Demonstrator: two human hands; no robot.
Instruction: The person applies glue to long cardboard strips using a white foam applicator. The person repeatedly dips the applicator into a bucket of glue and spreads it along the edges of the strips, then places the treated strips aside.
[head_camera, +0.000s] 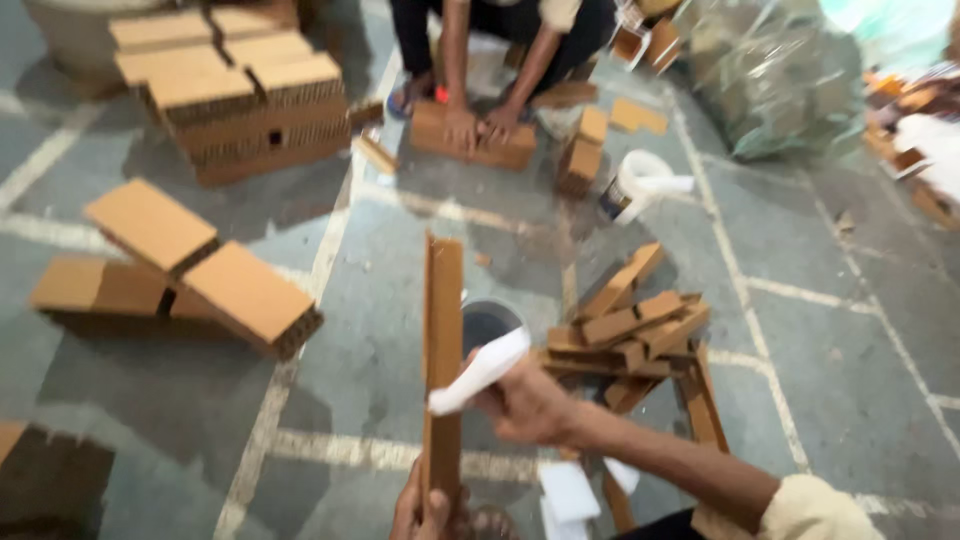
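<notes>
Fingers of my left hand (422, 510) are clenched round the bottom end of a long brown cardboard strip (442, 360), holding it upright so one long face is turned toward my right side. Pinched in the fingers of my right hand (525, 400) is a white scrap (480, 372), a cloth or a piece of foam, I cannot tell which through the blur, pressed against the strip about halfway up, as if to wipe along it. Holding the strip on end looks like a way to keep that face clear of the floor and within easy reach.

Just behind the strip a small round pot (490, 322) sits on the floor, close enough for the scrap to dip into. To the right lies a loose heap of similar strips (635, 335), crossing one another. More white pieces (570, 492) lie under my right forearm.

Further out, honeycomb cardboard blocks (195, 275) lie flat on my left, and a taller stack (245, 90) stands beyond them. Opposite me another person crouches, both hands (482, 125) pressing down on a block (472, 140), with a white tub (640, 180) near them. Grey stone floor (820, 330) with pale joints runs under everything.
</notes>
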